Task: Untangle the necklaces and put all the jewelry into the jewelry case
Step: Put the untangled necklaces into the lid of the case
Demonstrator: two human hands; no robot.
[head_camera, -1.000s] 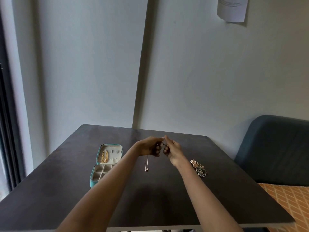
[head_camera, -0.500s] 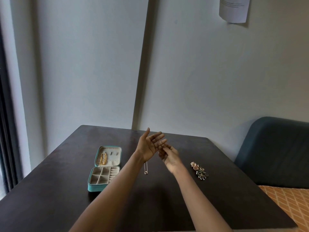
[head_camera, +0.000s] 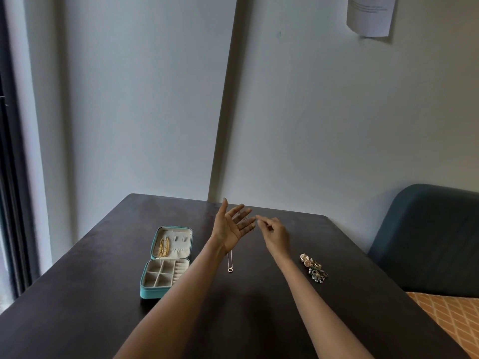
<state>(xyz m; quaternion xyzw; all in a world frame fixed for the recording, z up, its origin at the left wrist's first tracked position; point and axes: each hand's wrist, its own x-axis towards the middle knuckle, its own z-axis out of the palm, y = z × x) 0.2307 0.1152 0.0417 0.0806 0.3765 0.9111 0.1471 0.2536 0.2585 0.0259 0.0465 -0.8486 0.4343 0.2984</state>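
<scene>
My left hand (head_camera: 232,226) is raised above the dark table (head_camera: 259,307) with palm up and fingers spread. A thin necklace (head_camera: 230,263) hangs from it, its small pendant dangling just over the tabletop. Beside its fingertips, my right hand (head_camera: 274,233) pinches the fine chain between thumb and forefinger. A teal jewelry case (head_camera: 166,263) lies open on the left, with a gold piece (head_camera: 163,246) in its lid and compartments in its base. A small heap of jewelry (head_camera: 313,268) lies on the table right of my right forearm.
The table stands against a pale wall. A dark blue upholstered seat (head_camera: 427,237) is at the right, with an orange patterned surface (head_camera: 448,317) below it. A dark window frame (head_camera: 10,177) runs down the left edge. A paper sheet (head_camera: 370,14) hangs high on the wall.
My left hand has opened from a closed pinch to a flat spread palm. My right hand has drawn slightly to the right, away from it. The necklace still hangs below.
</scene>
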